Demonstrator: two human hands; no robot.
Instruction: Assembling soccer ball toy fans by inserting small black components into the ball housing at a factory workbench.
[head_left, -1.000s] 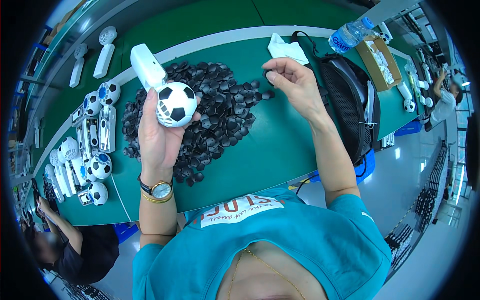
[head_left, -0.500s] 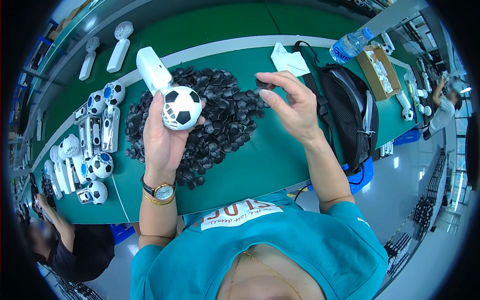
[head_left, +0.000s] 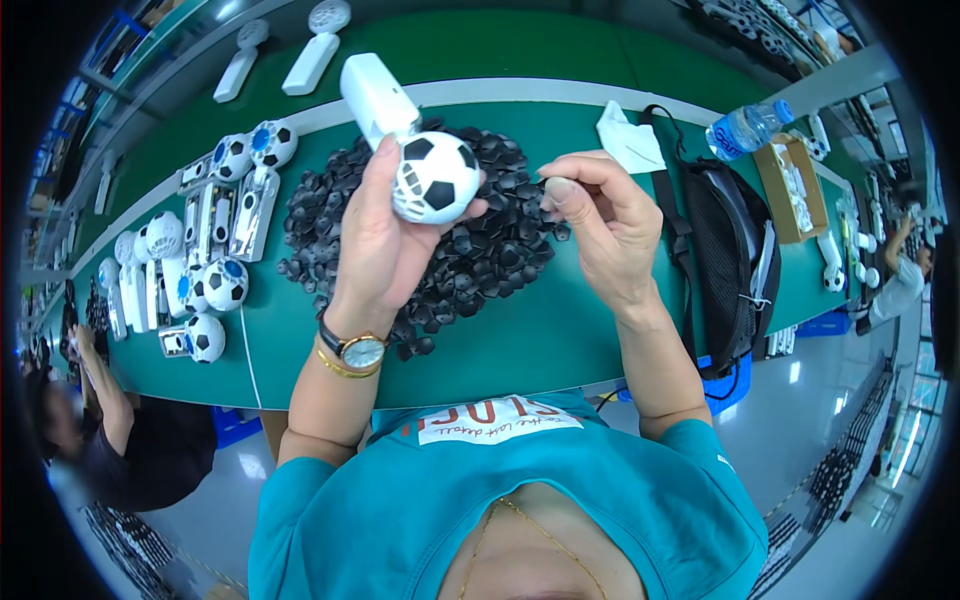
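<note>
My left hand [head_left: 385,245] is wrapped round a white handheld fan [head_left: 437,178] whose round head is patterned like a football with black pentagons. Its white handle tilts up and away to the left. To the right, my right hand [head_left: 610,225] pinches a small black piece [head_left: 545,182] between thumb and forefinger, mostly hidden by the fingertips. Beneath and between both hands spreads a heap of black pentagonal pieces [head_left: 480,265] on the green table [head_left: 500,350].
Several football-patterned fans [head_left: 225,285] stand or lie at the left, and two white fans [head_left: 313,62] lie at the back. On the right are a black bag [head_left: 735,265], a white cloth [head_left: 630,138], a water bottle [head_left: 750,130] and a cardboard box [head_left: 795,190]. A co-worker [head_left: 130,440] sits at the left.
The whole view has shifted, so the table things appear farther right. My hands have come closer together, the fan nearer to the pinched piece, which is now more hidden by the fingers.
</note>
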